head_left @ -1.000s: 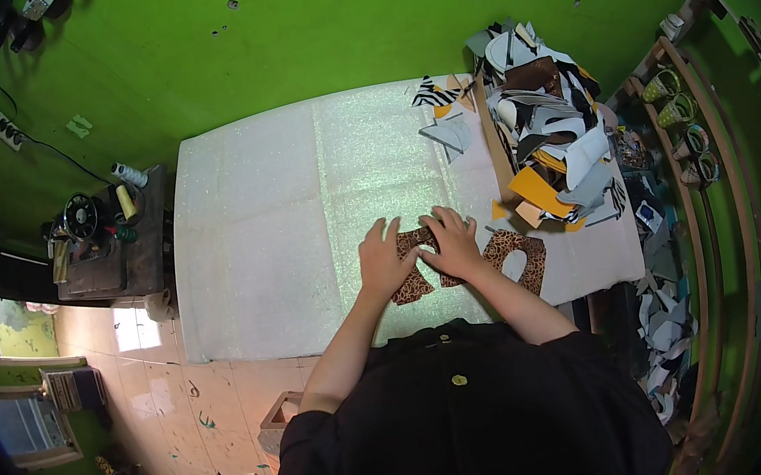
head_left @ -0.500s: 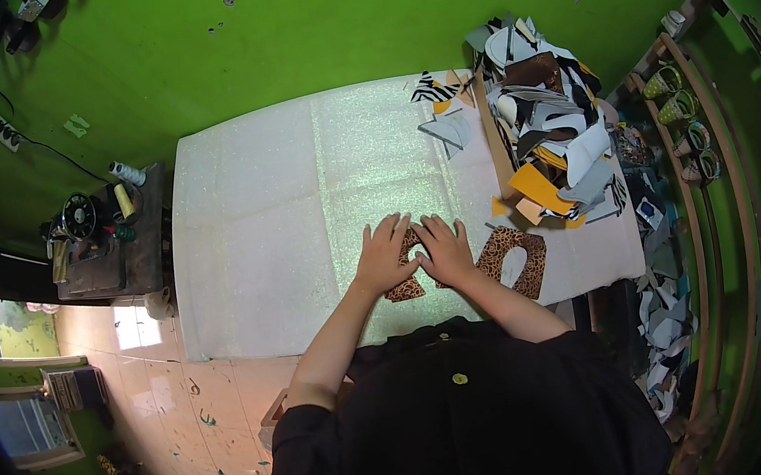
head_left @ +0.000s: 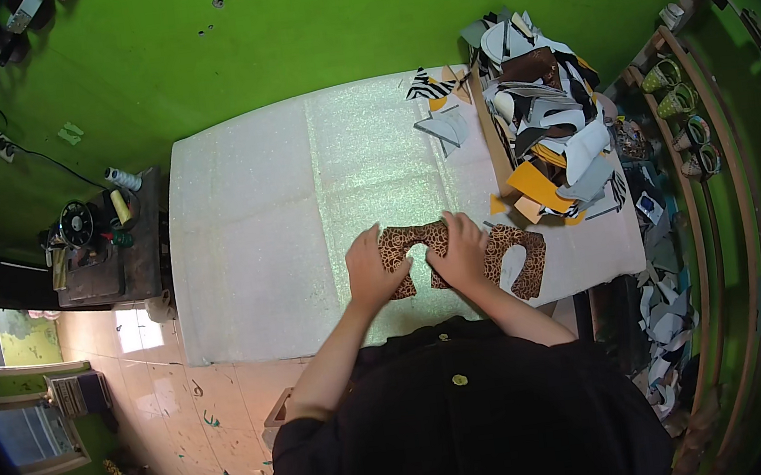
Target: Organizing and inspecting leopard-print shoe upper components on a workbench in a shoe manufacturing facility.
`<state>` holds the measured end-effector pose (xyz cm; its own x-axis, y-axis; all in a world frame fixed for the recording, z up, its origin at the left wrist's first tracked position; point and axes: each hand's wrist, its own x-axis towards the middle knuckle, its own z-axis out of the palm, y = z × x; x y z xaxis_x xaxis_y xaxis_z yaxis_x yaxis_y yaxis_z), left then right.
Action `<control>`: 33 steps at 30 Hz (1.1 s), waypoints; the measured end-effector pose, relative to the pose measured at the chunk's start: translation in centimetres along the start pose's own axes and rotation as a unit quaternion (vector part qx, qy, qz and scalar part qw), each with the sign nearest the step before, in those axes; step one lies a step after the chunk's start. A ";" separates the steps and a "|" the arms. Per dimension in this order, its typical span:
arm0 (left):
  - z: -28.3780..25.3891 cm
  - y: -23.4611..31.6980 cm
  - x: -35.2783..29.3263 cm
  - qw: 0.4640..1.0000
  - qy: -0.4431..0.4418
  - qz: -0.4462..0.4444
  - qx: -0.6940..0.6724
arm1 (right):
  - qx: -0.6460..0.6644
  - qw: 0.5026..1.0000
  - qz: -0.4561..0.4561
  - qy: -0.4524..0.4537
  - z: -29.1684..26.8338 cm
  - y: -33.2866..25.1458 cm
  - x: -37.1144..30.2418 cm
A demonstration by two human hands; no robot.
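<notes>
Between my hands is a leopard-print cut piece (head_left: 413, 233), shaped like an arch with its gap toward me. It rests on or just above the sparkly white sheet covering the table (head_left: 246, 206). My left hand (head_left: 372, 268) grips its left side, the thumb lying across the print. On the right side, my right hand (head_left: 460, 252) holds it in the same way, thumb pointing inward. The fingertips under the edges are partly hidden. Just right of my right hand lies a second leopard-print piece (head_left: 534, 262) with a long rounded cut-out.
A box (head_left: 498, 144) heaped with scraps (head_left: 555, 124) stands at the table's right end. Zebra-print (head_left: 429, 85) and grey offcuts (head_left: 446, 130) lie left of it. At far left is a sewing machine (head_left: 77, 224) with thread cones (head_left: 123, 179). Shoes (head_left: 676, 98) hang on a right-hand rack.
My hands have moved apart, from lying flat over the arched piece to its two sides. More of its print now shows, and the thumbs have come inward.
</notes>
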<state>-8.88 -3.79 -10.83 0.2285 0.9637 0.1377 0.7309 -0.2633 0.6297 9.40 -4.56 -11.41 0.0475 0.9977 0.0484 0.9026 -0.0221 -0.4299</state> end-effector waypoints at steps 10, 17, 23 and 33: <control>5.9 -0.6 -3.9 0.986 0.082 -0.113 -0.096 | 0.130 0.988 0.088 -0.006 2.2 -0.3 -3.3; 4.8 2.0 -4.6 0.983 0.045 -0.168 0.050 | 0.159 0.984 0.081 0.025 3.9 0.2 -4.0; 3.3 1.9 -1.8 0.978 0.062 -0.196 0.042 | 0.056 0.992 0.115 0.005 1.4 -1.3 -1.8; 4.0 0.5 -0.8 0.982 0.062 -0.178 0.032 | 0.079 0.982 0.170 0.014 2.2 -1.7 -1.1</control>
<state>-6.13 -4.87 -13.70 -0.1250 0.9921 0.0119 0.7903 0.0923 0.6058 6.87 -5.44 -12.72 0.3490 0.9319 -0.0986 0.7544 -0.3418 -0.5604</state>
